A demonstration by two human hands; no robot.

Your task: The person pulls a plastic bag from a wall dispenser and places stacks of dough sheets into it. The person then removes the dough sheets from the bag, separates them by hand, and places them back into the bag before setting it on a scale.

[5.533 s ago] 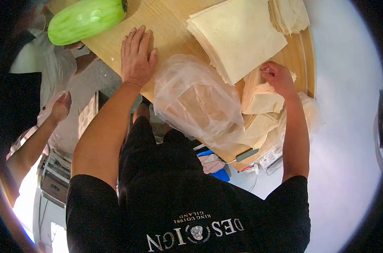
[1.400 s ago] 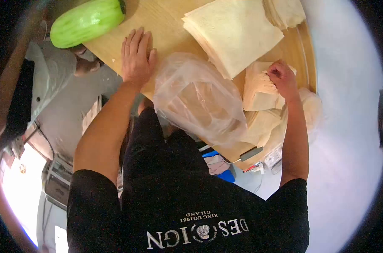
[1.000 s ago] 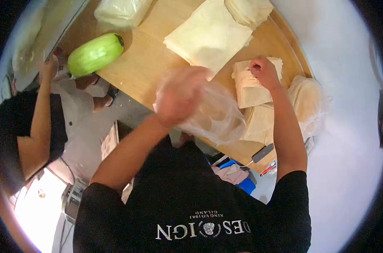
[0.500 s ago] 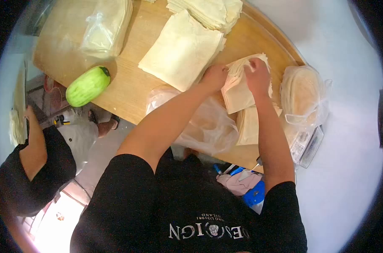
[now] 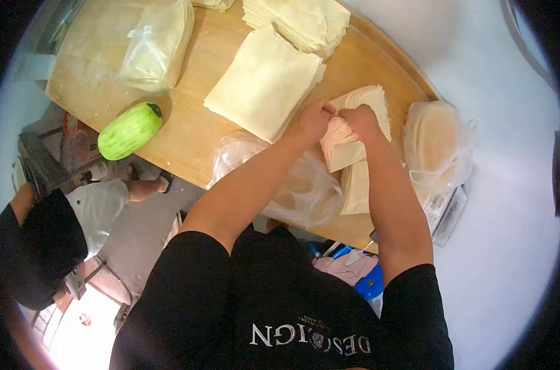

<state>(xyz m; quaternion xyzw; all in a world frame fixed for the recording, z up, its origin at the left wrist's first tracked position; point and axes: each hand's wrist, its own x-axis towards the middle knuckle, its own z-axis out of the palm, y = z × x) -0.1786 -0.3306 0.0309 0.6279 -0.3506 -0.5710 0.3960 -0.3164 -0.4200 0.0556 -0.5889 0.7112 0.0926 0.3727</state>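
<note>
A pale wooden table [image 5: 206, 132] is seen from above, pretty much covered in thin cream-coloured dough sheets. A white floor is visible on the right.

Both hands are bunched together over a folded stack of sheets [image 5: 371, 102] near the right end of the table. The left hand [image 5: 314, 120] and right hand [image 5: 361, 120] are curled, knuckles nearly touching. The stack's near corner is pinched between their fingertips and lifted and crumpled a bit.

Progress-wise, some of it looks packed already:
- a bagged stack [image 5: 156, 43] is parked at the far left corner
- a bag of round sheets [image 5: 434, 142] is sitting at the right edge

Still loose, by the look of it:
- a big square stack [image 5: 264, 80] just left of the hands
- another pile [image 5: 298, 18] behind it
- more sheets [image 5: 357, 188] under the right forearm

A slack clear plastic bag [image 5: 292, 185] is draped at the near edge under the left forearm. Whether anything's inside can't be made out. So roughly the middle of the job, it'd be guessed.

A green gourd [image 5: 130, 131] is left lying at the table's edge, well apart from the hands. Another person [image 5: 39, 246] is crouched down at the lower left.
</note>
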